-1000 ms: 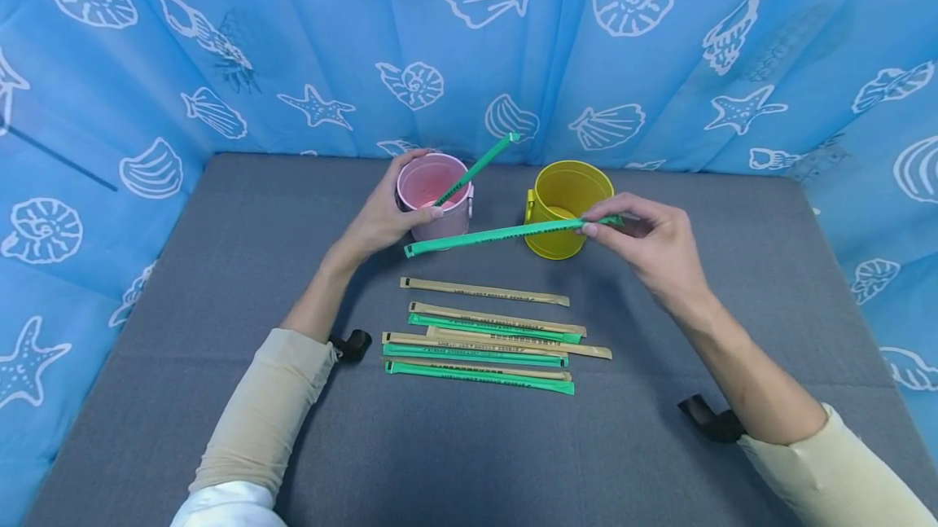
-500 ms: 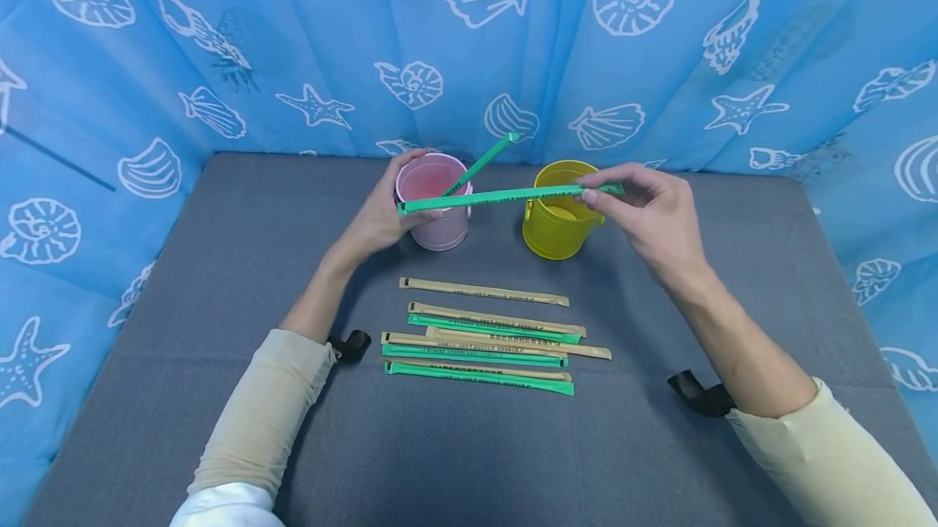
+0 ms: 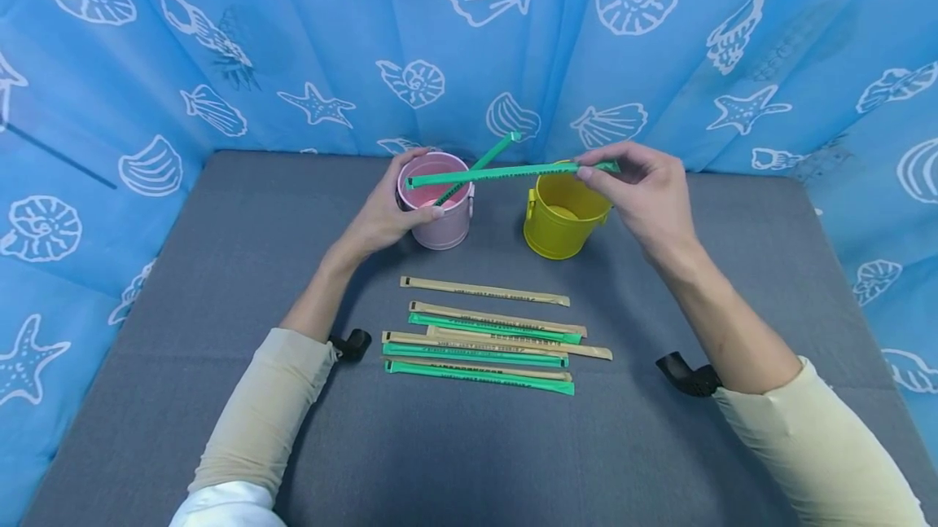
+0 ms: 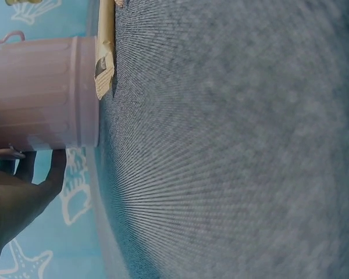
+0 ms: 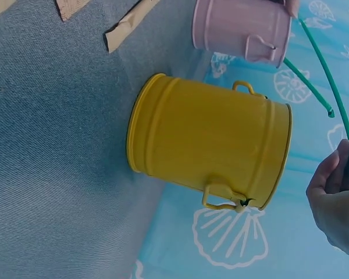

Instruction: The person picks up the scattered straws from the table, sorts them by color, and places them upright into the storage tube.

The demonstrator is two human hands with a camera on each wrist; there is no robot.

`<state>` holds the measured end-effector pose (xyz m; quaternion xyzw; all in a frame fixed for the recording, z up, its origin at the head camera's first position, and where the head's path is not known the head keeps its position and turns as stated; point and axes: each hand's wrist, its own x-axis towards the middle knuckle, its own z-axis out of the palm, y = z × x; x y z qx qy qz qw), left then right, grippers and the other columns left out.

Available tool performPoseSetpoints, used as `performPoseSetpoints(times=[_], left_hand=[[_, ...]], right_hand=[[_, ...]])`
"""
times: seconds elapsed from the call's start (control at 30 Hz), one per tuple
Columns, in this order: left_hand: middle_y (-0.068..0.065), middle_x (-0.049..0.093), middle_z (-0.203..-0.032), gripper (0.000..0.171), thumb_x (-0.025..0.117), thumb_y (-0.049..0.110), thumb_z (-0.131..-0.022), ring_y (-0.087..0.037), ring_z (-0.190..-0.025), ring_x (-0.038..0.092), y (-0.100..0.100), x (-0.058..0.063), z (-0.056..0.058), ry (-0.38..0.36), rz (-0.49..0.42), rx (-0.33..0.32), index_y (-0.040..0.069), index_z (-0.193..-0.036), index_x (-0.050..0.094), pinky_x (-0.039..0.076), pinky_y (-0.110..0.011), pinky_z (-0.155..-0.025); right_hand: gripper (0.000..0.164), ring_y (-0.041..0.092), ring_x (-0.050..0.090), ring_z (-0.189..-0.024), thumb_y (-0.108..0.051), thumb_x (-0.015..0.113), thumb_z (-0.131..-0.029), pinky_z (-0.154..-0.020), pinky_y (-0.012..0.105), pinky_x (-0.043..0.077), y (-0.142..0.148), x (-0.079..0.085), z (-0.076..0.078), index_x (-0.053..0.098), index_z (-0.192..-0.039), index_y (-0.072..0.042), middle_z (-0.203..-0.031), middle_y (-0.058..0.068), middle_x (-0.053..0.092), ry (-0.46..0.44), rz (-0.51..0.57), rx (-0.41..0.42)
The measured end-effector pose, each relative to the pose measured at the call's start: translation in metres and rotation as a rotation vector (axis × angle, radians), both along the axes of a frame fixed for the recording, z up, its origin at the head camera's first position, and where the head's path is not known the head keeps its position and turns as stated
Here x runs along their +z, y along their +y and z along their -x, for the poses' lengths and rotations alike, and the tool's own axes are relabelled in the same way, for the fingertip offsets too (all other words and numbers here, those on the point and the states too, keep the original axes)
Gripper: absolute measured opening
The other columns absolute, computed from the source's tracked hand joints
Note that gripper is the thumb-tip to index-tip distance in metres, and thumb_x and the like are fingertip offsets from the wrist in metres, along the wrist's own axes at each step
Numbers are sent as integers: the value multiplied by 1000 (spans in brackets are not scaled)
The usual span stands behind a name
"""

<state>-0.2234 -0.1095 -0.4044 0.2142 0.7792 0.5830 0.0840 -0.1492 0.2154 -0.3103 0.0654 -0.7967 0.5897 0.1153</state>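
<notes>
Hands at work, you grip the pink bucket [image 3: 442, 232] in your left hand [image 3: 384, 213], thumb on the near side, while your right hand [image 3: 645, 197] pinches a green stick packet [image 3: 513, 173] between thumb and fingers. Behind you both buckets' backdrop, a blue shell-print curtain [image 3: 315, 38], rises past the far edge of the grey table [image 3: 469, 445].

Your yellow bucket [image 3: 554, 227] stands upright to the right of the pink one, apart from it; no packet shows rising from its mouth. One green packet, leaning in the pink bucket [image 3: 494, 154], appears to be the work done so far.

Your pinched packet lies almost level, its free end over the pink mouth; whether it touches the rim, you cannot tell from these views. That placement looks half made.

Left on the cloth before you are five tan packets [image 3: 484, 292] and three green packets [image 3: 476, 377], roughly parallel and mostly bunched or overlapping, so the job seems near its start.
</notes>
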Motion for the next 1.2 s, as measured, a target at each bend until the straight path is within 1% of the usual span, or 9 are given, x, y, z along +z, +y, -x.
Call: performPoseSetpoints(times=[0.1,0.27,0.43,0.5,0.73,0.93,1.07,1.1,1.2], left_hand=[[-7,43,-145,86,79,16,-84,-22,-131,43,0,0,0,-8,-6,-6,19,-153,27,37,-52,-108],[-13,41,-148,88,77,10,-85,-27,-133,42,1,2,0,1,-11,-9,14,-155,24,33,-53,-110],[-17,41,-147,87,76,9,-85,-29,-133,43,4,21,-11,-9,17,-7,6,-154,24,35,-48,-109],[-17,41,-146,87,77,10,-85,-30,-132,43,6,25,-13,-13,18,-9,5,-154,24,36,-48,-109],[-7,45,-144,86,80,17,-84,-19,-129,46,3,3,0,24,4,-3,18,-153,28,38,-43,-107],[-6,45,-142,85,79,17,-84,-18,-127,46,3,2,2,27,5,-2,18,-152,29,39,-43,-106],[-7,44,-144,86,79,16,-84,-20,-128,46,3,1,1,12,1,1,18,-153,28,39,-45,-106],[-7,44,-144,87,79,15,-84,-21,-129,46,3,1,1,7,-3,2,18,-154,27,39,-45,-106],[-10,42,-146,88,78,12,-85,-24,-130,45,3,0,1,-5,-12,-1,16,-155,25,39,-47,-107]], right_hand=[[21,18,60,-108,-15,75,-90,-92,27,47,-2,-1,3,74,-105,0,-102,5,73,-2,-18,2],[20,16,62,-101,-18,74,-91,-87,27,48,-7,-2,9,75,-104,-3,-101,4,71,-15,-106,21],[18,14,63,-96,-20,73,-92,-84,27,48,-15,-3,13,75,-103,-6,-102,4,71,-28,-186,48],[18,14,62,-94,-20,73,-92,-83,27,48,-18,-4,14,75,-104,-7,-103,4,71,-38,-199,55],[19,22,64,-86,-21,73,-92,-75,28,49,-25,-6,20,75,-105,-7,-105,4,70,-46,-157,80],[22,16,71,-90,-16,74,-91,-82,28,55,-33,-7,25,73,-108,-2,-112,8,69,-59,-55,100],[22,16,71,-89,-11,72,-91,-83,28,54,-44,2,23,72,-108,3,-110,9,69,-63,-3,114],[22,15,70,-88,-10,71,-91,-82,27,54,-47,5,22,72,-108,4,-107,9,69,-60,7,120],[22,12,60,-62,-7,69,-92,-62,22,49,-53,10,20,71,-109,7,-87,7,66,-58,45,156]])
